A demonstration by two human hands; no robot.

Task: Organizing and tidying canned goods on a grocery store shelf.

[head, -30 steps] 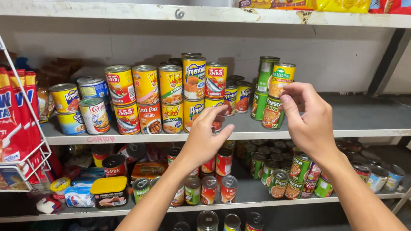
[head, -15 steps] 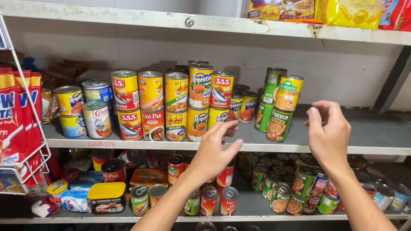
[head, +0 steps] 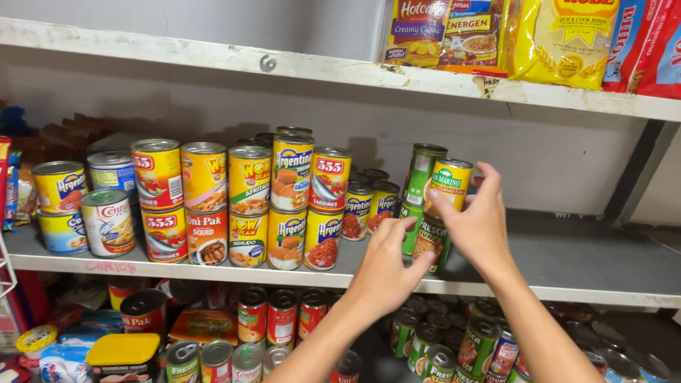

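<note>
Right grip (head: 473,220) around yellow-green can (head: 449,183), left hand (head: 387,265) steadying brown can (head: 430,242) beneath.

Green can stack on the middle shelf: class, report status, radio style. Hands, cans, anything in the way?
Right hand on top green can. Left hand touching lower can. Stack upright on middle shelf. Orange cans close left.

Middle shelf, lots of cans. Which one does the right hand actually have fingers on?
The yellow-and-green can topping the short stack at the row's right end. The right hand fingers touch its side; the other stacked cans to the left stand untouched.
</note>
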